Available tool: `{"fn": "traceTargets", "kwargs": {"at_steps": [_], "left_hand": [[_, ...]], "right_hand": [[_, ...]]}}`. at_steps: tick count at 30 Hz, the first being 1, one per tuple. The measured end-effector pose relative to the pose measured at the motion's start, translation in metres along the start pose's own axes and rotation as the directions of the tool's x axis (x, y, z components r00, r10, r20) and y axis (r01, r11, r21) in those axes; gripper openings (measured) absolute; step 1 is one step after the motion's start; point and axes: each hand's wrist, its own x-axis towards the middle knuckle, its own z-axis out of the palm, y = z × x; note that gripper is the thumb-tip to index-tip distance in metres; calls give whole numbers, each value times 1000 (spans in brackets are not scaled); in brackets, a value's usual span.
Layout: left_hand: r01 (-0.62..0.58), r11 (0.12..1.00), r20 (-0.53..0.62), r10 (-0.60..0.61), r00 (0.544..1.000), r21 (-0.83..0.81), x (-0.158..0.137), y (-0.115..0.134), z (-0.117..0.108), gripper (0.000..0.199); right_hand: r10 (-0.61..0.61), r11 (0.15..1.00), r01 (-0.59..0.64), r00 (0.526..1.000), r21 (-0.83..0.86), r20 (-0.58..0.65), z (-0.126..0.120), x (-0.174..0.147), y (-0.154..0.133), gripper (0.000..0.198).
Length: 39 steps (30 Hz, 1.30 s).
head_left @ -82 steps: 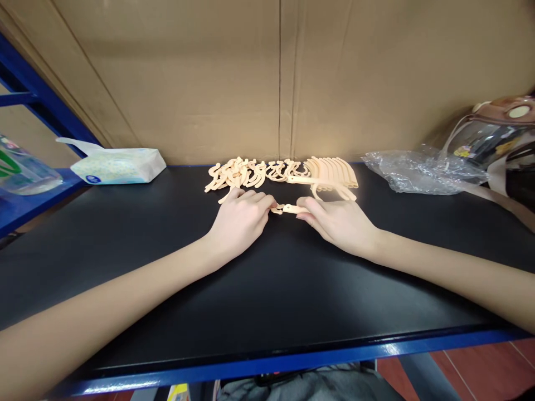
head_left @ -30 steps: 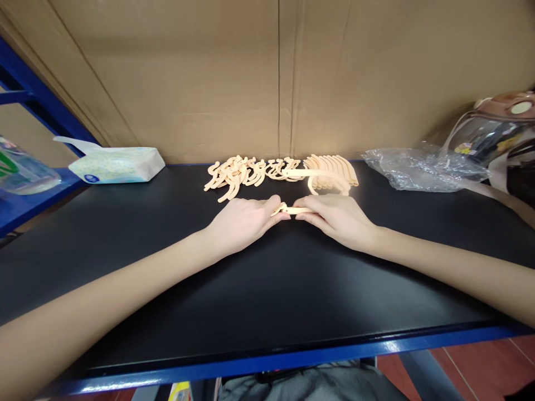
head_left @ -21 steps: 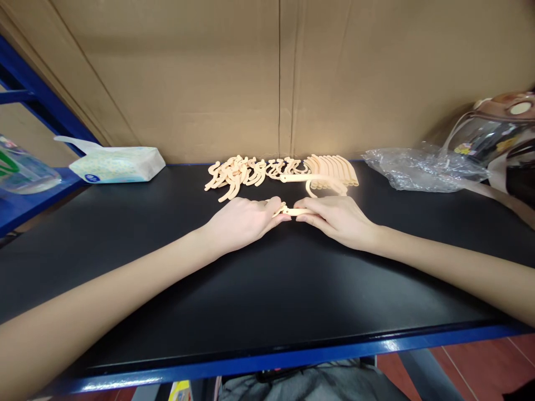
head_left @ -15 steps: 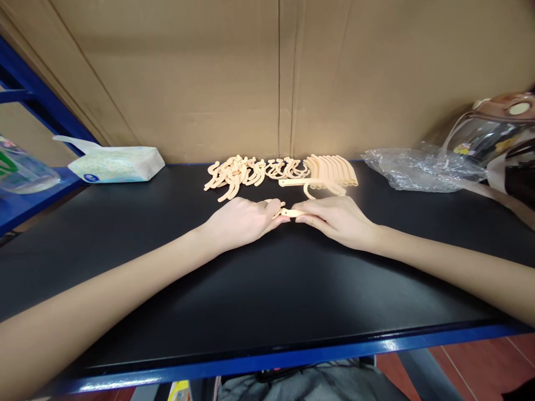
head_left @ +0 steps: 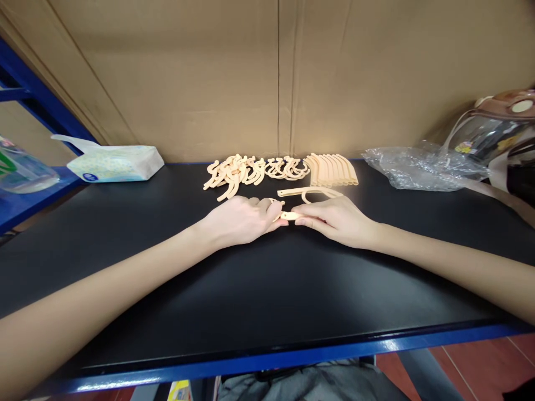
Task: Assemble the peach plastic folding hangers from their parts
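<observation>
Both hands meet over the middle of the black table. My left hand (head_left: 246,221) has its fingers closed round one end of a beige folding hanger (head_left: 289,215), mostly hidden by the hand. My right hand (head_left: 340,223) pinches the same hanger from the right, thumb in front. A small joint with a hole shows between the two thumbs. Just beyond the right fingers is a long beige hanger arm (head_left: 295,192) with a curved strip under it; whether it joins the held piece I cannot tell. Behind lies a heap of curved beige hanger arms (head_left: 229,172).
Beige hanger hooks (head_left: 286,169) and a neat row of hanger arms (head_left: 333,170) lie along the cardboard wall (head_left: 188,72). A tissue pack (head_left: 117,163) is at left, crumpled clear plastic (head_left: 422,167) and a clear bottle (head_left: 480,136) at right. A blue edge (head_left: 267,362) runs along the front.
Beyond my right hand, the long hanger arm has come down nearer the hands and tilted, its left end lower. Both hands keep their hold, with only a slight shift.
</observation>
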Motion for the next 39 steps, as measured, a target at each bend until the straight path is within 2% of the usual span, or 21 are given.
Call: {"fn": "traceTargets", "kwargs": {"at_steps": [3,11,20,32,39], "left_hand": [[-1,1000,-41,1,999,-2,0,0,-1,43],[27,991,-126,-44,991,-134,0,2,-4,37],[25,985,-154,-52,987,-170,-2,1,-4,35],[20,993,-141,-36,989,-114,-1,3,-7,36],[18,984,-147,-45,988,-176,0,4,-6,35]], "right_hand": [[2,1000,-2,1000,11,-5,1,0,0,38],[-32,999,29,997,-31,-72,3,-2,-3,33],[-46,998,41,995,-49,-89,3,-3,-2,34],[-24,999,22,999,-49,-32,2,-1,-3,34],[-33,998,31,999,-49,-40,1,-1,-4,33]]}}
